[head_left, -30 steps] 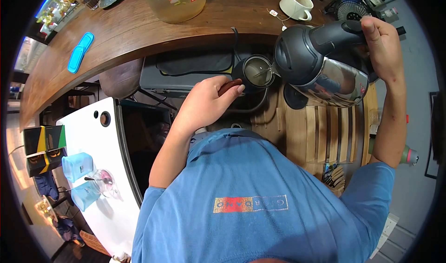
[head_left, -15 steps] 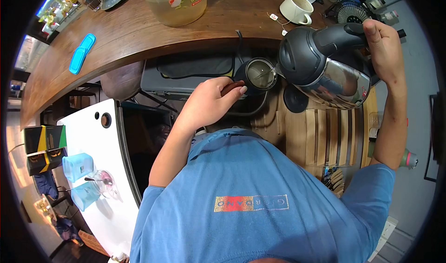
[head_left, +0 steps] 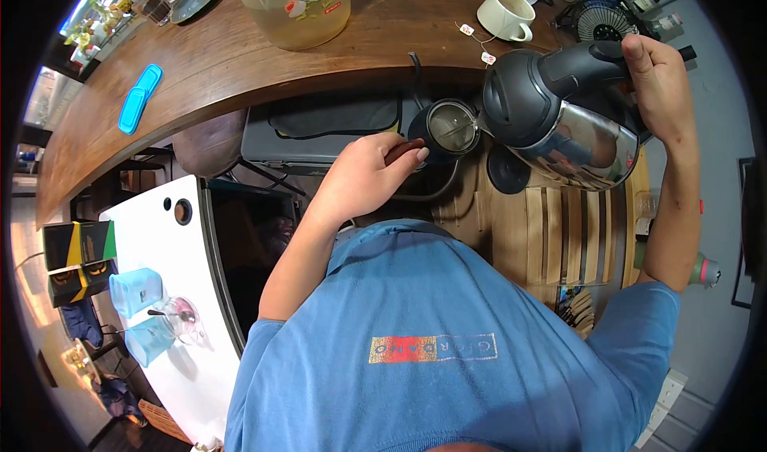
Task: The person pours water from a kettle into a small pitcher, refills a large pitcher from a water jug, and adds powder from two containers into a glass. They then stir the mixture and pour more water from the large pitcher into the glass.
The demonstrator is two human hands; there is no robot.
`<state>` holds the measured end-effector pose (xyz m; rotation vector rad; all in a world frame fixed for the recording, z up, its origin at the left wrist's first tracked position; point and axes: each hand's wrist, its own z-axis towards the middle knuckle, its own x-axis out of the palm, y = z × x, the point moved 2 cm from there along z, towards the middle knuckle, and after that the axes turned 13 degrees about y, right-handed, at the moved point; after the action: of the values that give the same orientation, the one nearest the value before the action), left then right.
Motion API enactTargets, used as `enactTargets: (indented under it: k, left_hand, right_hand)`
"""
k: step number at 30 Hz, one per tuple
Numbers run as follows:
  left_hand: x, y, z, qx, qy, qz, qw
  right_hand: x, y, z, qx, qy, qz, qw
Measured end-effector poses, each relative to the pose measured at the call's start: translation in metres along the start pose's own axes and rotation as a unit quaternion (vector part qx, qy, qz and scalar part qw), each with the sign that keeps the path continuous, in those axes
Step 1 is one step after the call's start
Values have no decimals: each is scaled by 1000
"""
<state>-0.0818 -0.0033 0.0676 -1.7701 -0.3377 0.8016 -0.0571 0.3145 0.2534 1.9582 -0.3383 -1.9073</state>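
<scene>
My right hand [head_left: 661, 89] is closed around the black handle of an electric kettle [head_left: 587, 144] with a shiny metal body, tilted so its spout points left. A thin stream of water runs from that spout into an open dark gooseneck kettle [head_left: 454, 127] with a steel-lined mouth. My left hand [head_left: 366, 176] grips the gooseneck kettle's brown wooden handle, and its thin black spout points away from me. Some water shows inside, though the level is hard to judge. A round black base [head_left: 508, 170] lies below the electric kettle.
Beyond my hands, a curved wooden counter [head_left: 200, 69] holds a cream mug [head_left: 506, 15] with tea-bag strings, a floral bucket [head_left: 296, 9], a blue lid [head_left: 140, 99] and a small fan [head_left: 603, 25]. A slatted wooden surface [head_left: 551, 236] lies right; a white fridge top [head_left: 172, 252] with cups, left.
Water keeps running into the gooseneck kettle, which has shifted very slightly right along with my left hand. My right hand and the electric kettle hold nearly the same tilt.
</scene>
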Motion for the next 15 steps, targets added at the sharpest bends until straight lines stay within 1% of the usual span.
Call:
enactTargets:
  k: [2, 4, 8, 11, 13, 15]
  left_hand:
    - [-1, -1, 1, -3, 4, 4, 1000]
    - [-2, -4, 2, -25, 17, 28, 999]
    - [-1, -8, 1, 2, 4, 7, 1000]
    - [0, -9, 2, -6, 4, -1, 1000]
    - [-1, -11, 2, -33, 22, 10, 999]
    - [0, -8, 3, -23, 24, 14, 999]
  right_hand:
    - [2, 5, -1, -4, -8, 1, 1000]
    - [2, 7, -2, -7, -16, 2, 1000]
    - [2, 6, -4, -4, -16, 0, 1000]
    - [-2, 1, -4, -4, -16, -11, 1000]
    - [-2, 1, -4, -5, -14, -19, 1000]
    - [-2, 6, -5, -9, -20, -43, 999]
